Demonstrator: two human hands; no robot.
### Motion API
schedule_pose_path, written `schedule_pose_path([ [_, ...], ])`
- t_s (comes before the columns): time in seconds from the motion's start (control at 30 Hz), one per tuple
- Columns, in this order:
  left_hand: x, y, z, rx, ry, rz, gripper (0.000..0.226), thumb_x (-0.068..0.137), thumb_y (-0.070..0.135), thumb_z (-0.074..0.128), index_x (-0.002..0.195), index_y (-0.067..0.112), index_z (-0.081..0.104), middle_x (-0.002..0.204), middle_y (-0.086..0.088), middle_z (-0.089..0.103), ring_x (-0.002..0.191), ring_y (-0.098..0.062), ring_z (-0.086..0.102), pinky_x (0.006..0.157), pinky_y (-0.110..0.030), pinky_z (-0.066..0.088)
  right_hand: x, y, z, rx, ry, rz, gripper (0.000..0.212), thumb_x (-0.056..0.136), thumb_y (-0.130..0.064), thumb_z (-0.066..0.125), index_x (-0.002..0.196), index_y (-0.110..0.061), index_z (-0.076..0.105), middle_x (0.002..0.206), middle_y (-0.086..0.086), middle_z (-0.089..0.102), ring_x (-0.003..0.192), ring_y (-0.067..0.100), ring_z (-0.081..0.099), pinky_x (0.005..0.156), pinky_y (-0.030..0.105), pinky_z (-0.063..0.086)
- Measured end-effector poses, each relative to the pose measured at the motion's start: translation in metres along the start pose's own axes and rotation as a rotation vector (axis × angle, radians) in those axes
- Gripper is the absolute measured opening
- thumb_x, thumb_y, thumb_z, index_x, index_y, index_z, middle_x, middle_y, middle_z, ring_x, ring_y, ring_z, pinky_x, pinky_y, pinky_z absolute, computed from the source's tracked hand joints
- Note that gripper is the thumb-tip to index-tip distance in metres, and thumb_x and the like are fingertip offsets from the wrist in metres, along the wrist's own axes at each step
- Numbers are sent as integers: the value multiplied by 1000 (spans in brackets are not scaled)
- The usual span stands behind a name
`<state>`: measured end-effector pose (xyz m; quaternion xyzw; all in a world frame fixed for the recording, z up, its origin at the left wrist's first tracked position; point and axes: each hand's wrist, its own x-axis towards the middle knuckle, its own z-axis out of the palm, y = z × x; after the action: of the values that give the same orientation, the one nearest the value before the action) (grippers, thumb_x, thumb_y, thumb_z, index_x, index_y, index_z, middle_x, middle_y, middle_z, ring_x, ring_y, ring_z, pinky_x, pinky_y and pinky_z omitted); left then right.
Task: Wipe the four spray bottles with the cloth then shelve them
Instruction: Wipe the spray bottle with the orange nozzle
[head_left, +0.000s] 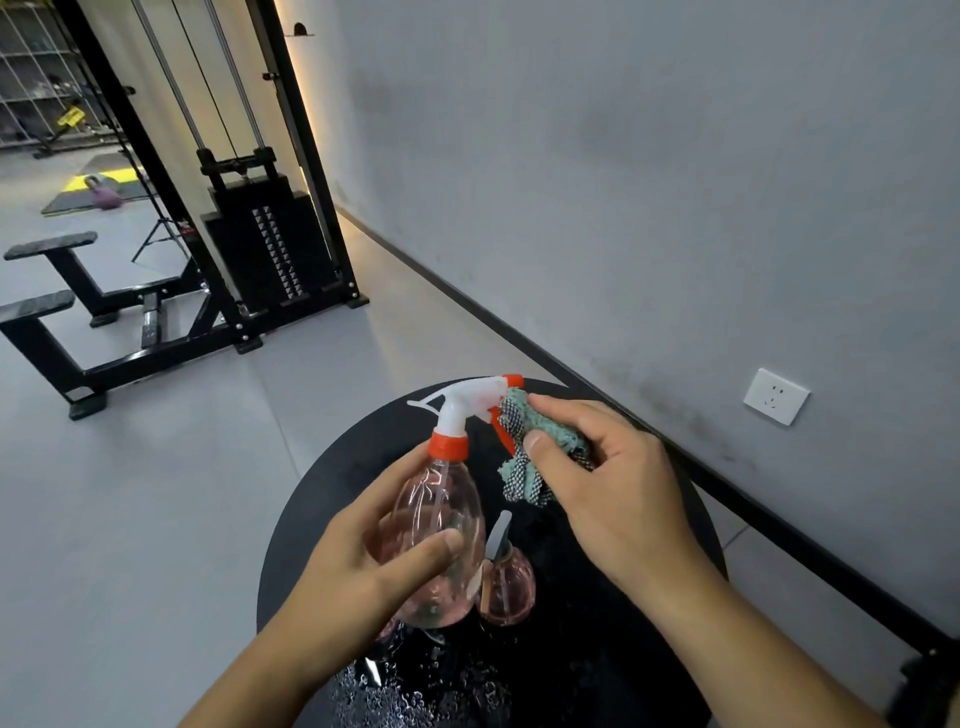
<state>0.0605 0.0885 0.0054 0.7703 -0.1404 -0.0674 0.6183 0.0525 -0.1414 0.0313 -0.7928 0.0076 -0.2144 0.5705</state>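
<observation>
Left hand (363, 561) around clear pink bulbous bottle (441, 525); right hand (613, 483) pinching bunched waffle-weave cloth (535, 441).

Spray bottle (436, 525): clear pink, pear-shaped body, orange collar, white trigger head with orange nozzle tip; held above the table, tilted slightly, nozzle pointing far right. Cloth (535, 447): teal with black-and-white checked weave, bunched, pressed against the trigger below the nozzle. Second pink bottle (506, 587): smaller, upright just right of the first, grey top.
</observation>
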Motion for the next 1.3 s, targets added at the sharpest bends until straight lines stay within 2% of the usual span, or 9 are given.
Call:
schedule_pose_path([
  [0.1, 0, 1, 1, 10, -18, -13, 70, 77, 39, 85, 138, 62, 59, 137, 13, 72, 126, -16, 70, 110, -46, 53, -2, 2, -1, -52, -55, 10, 28, 92, -18, 75, 116, -31, 78, 109, -27, 71, 105, -10, 65, 89, 7, 50],
  [0.27, 0, 7, -2, 32, -19, -26, 72, 85, 18, 87, 145, 44, 57, 131, 14, 75, 121, -10, 72, 109, -36, 56, -2, 4, -4, -95, -100, 84, 28, 90, -23, 75, 116, -34, 77, 108, -27, 73, 103, -10, 66, 93, 16, 54],
  [0.37, 0, 7, -1, 51, -47, -30, 68, 87, 20, 83, 145, 48, 59, 135, 13, 73, 123, -12, 71, 108, -37, 56, 0, 2, -4, -71, -57, 48, 28, 91, -23, 75, 117, -33, 77, 110, -28, 72, 105, -11, 65, 93, 12, 52],
  [0.57, 3, 0, -6, 6, 18, -54, 65, 78, 25, 82, 132, 57, 64, 127, 2, 77, 114, -22, 76, 104, -51, 58, -3, 5, -2, -161, -182, 70, 28, 90, -21, 74, 115, -32, 78, 106, -28, 71, 101, -13, 63, 82, 2, 45],
  [0.73, 3, -1, -6, 13, -25, -32, 67, 75, 34, 82, 137, 52, 63, 128, 3, 77, 116, -21, 75, 104, -45, 57, -1, 4, -3, -101, -131, 89, 29, 90, -26, 75, 117, -36, 76, 107, -26, 72, 101, -7, 68, 90, 23, 58],
  [0.87, 3, -3, -9, 7, 10, -30, 67, 80, 17, 77, 140, 41, 61, 121, 3, 80, 110, -20, 78, 98, -37, 62, -4, 6, -2, -181, -224, 97, 27, 89, -24, 75, 113, -36, 77, 107, -30, 70, 101, -14, 63, 83, 1, 46],
  [1.07, 10, -6, -10, -137, 102, -80, 65, 62, 42, 76, 127, 46, 67, 117, -2, 77, 99, -31, 79, 83, -51, 65, 3, 8, -12, -147, -76, 112, 26, 88, -24, 75, 109, -39, 78, 104, -28, 73, 98, -10, 66, 85, 12, 52],
  [1.17, 14, -6, -13, -362, 188, -140, 69, 58, 41, 82, 124, 30, 67, 118, -14, 74, 99, -42, 77, 84, -65, 63, 3, 9, -13, -116, -50, 152, 25, 88, -25, 76, 108, -40, 78, 102, -27, 74, 96, -6, 68, 87, 21, 56],
  [1.3, 16, -3, -13, -404, 194, -171, 80, 49, 31, 97, 122, 29, 65, 115, -16, 74, 98, -47, 76, 85, -67, 62, 3, 10, -12, -116, -51, 150, 25, 89, -25, 75, 108, -41, 78, 104, -27, 74, 99, -5, 69, 92, 26, 57],
])
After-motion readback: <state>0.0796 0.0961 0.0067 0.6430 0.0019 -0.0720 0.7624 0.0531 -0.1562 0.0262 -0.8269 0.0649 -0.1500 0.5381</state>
